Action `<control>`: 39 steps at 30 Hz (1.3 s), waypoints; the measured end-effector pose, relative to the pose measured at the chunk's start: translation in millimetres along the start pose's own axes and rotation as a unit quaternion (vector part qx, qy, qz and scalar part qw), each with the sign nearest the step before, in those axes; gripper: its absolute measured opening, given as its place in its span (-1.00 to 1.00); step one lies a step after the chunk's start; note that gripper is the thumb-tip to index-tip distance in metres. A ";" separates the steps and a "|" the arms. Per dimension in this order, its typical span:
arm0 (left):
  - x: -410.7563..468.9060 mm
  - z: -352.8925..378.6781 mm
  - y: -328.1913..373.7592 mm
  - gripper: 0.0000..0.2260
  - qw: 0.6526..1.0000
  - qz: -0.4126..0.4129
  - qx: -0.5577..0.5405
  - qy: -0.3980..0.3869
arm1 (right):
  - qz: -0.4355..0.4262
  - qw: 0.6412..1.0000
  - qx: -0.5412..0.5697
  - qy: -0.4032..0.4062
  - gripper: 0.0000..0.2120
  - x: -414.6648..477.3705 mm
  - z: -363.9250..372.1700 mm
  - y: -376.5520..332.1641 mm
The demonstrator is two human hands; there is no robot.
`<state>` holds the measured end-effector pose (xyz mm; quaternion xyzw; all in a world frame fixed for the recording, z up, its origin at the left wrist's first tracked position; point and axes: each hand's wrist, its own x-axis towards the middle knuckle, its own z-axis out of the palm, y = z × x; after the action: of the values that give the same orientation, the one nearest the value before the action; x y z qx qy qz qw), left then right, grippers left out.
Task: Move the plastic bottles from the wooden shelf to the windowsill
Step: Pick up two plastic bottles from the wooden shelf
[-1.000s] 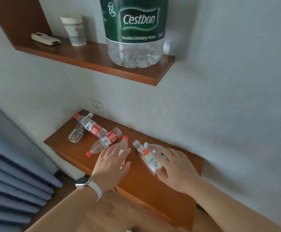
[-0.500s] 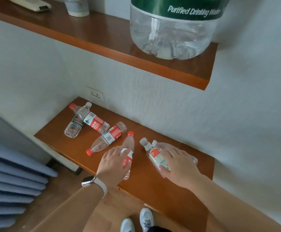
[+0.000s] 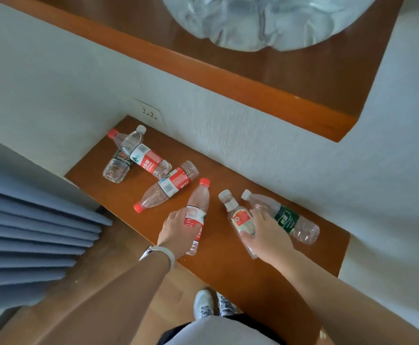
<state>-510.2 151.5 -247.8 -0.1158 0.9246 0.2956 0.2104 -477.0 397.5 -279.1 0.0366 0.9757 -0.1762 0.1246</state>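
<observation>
**A:** Which way do the bottles point?

**B:** All six lie flat on the lower wooden shelf [image 3: 228, 272]. At its left end two cross, caps toward the wall: the dark-label bottle [image 3: 122, 159] and the red-label bottle [image 3: 149, 160]. I cannot tell which is on top. Next, the slanted bottle [image 3: 171, 186] aims its red cap at the front edge and its base at the wall.

**A:** And the hands?

**B:** The left hand [image 3: 178, 230] is wrapped round the red-cap bottle [image 3: 198, 202], whose long axis runs nearly straight across the shelf, cap toward the wall. The right hand [image 3: 268, 235] has its fingers curled over the white-cap bottle [image 3: 240, 220], which points its cap at the wall and slightly left. Just beside it, the green-label bottle [image 3: 287, 220] slants with its base to the right.

**A:** Room to move?

**B:** Both gripped bottles end near the front edge. Bare wood lies to the right. A blue curtain [image 3: 29, 232] hangs left of the shelf, and an upper shelf [image 3: 253, 88] juts out above.

**A:** Anything unclear?

**B:** The hands cover part of both labels, the print is blurred, and the frame's top cuts off the big jug [image 3: 265, 21].
</observation>
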 end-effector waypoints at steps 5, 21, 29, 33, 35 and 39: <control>13.3 10.9 6.2 -0.39 0.998 -0.048 -0.028 -0.004 | 0.034 0.999 0.023 -0.033 -0.36 7.2 9.0 -6.7; 6.3 17.8 -3.3 -0.37 0.991 -0.092 -0.099 -0.021 | 0.135 0.973 0.144 -0.122 -0.38 18.6 8.5 -9.4; -11.5 7.1 -5.1 -0.38 0.987 -0.088 -0.137 0.013 | 0.079 0.963 0.237 -0.096 -0.44 15.6 8.2 -12.5; -25.3 1.9 -13.6 -0.38 0.981 -0.088 -0.168 0.031 | 0.059 0.958 0.265 -0.093 -0.46 13.5 7.9 -12.9; -33.5 -2.4 -19.8 -0.37 0.978 -0.092 -0.181 0.038 | 0.056 0.958 0.265 -0.092 -0.49 10.2 7.1 -13.9; -51.4 -12.8 -34.9 -0.37 0.971 -0.105 -0.204 0.059 | 0.029 0.963 0.253 -0.094 -0.51 4.6 2.6 -21.1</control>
<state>-457.0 120.6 -232.2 -0.2697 0.8382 0.4473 0.1571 -483.4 377.0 -275.5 0.0785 0.8819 -0.4161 0.2070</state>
